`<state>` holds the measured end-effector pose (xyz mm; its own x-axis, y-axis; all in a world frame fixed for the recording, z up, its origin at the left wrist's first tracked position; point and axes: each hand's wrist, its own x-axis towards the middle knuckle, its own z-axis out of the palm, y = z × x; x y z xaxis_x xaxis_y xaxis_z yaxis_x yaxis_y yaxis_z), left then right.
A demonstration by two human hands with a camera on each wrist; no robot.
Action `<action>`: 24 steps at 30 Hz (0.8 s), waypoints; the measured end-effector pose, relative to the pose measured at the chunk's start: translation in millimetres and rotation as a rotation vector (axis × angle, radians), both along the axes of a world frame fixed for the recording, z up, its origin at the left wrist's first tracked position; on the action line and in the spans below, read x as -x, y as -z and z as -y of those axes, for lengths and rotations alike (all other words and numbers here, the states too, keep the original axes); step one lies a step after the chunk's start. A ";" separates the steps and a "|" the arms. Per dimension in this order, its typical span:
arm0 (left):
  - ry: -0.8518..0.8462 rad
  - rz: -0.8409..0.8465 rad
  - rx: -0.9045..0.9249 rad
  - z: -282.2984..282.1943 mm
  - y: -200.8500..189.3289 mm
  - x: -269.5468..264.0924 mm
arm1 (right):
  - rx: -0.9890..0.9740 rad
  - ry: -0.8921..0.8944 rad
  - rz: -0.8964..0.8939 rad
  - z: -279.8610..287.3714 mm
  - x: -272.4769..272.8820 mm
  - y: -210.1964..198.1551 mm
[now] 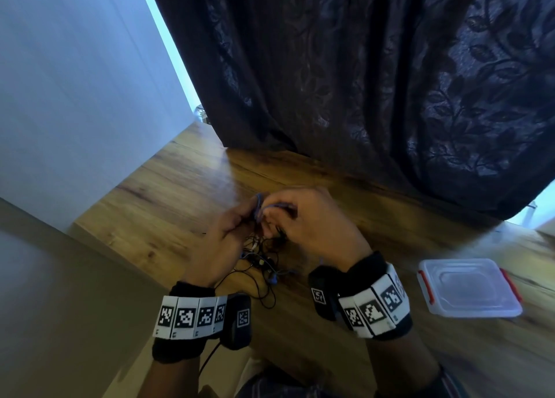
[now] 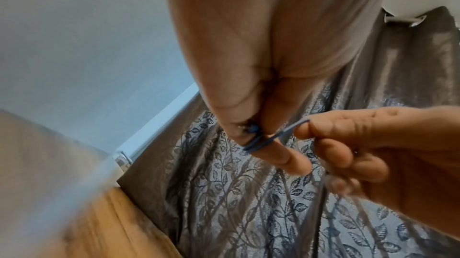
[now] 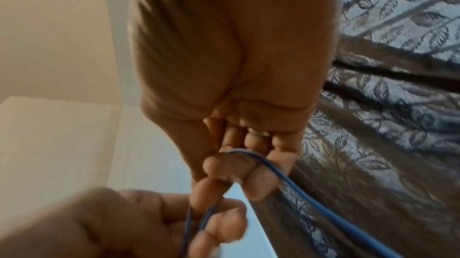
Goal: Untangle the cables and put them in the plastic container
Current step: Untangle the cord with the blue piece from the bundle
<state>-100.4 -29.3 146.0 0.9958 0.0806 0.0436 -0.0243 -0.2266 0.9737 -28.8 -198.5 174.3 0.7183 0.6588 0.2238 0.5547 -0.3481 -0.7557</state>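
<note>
A tangle of thin black and blue cables [image 1: 261,262] hangs from both hands down to the wooden table [image 1: 186,187]. My left hand [image 1: 240,217] pinches a loop of the blue cable [image 2: 263,140] between thumb and forefinger. My right hand [image 1: 288,214] pinches the same blue cable [image 3: 293,183] right beside it, with other strands running through its curled fingers. The two hands touch at the fingertips, raised above the table. A clear plastic container [image 1: 471,289] with red clips lies to the right of my right wrist, its lid on.
A dark leaf-patterned curtain [image 1: 375,82] hangs along the table's far edge. A white wall [image 1: 75,82] rises at the left, where the table ends. Loose black cable [image 1: 267,298] trails toward me between the wrists.
</note>
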 end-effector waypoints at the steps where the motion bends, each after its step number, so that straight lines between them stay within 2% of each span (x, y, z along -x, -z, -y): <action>1: 0.013 0.012 0.030 3.8 -4.4 0.2 | -0.068 0.052 0.058 -1.2 -4.6 1.7; 5: 0.057 0.044 0.156 5.9 -7.3 -0.1 | -0.350 0.237 0.135 -8.0 -18.6 6.9; 8: 0.071 0.046 0.294 4.7 -8.0 -1.4 | -0.410 0.252 -0.016 -14.6 -23.9 20.5; 11: 0.075 0.080 0.327 6.4 -13.3 -0.2 | -0.313 0.133 -0.261 -17.4 -14.8 38.2; 14: 0.044 0.106 0.208 4.0 -13.6 -0.1 | -0.150 0.003 -0.444 -19.3 6.3 47.8; 17: -0.079 0.137 -0.070 0.5 -7.3 -0.6 | -0.037 -0.152 -0.500 -18.1 24.9 45.2; 20: -0.085 0.142 -0.234 -0.2 -1.4 2.8 | 0.077 -0.222 -0.459 -9.7 29.6 29.6; 24: -0.077 -0.026 -0.152 2.3 3.1 8.6 | 0.094 -0.092 -0.239 1.2 17.8 6.2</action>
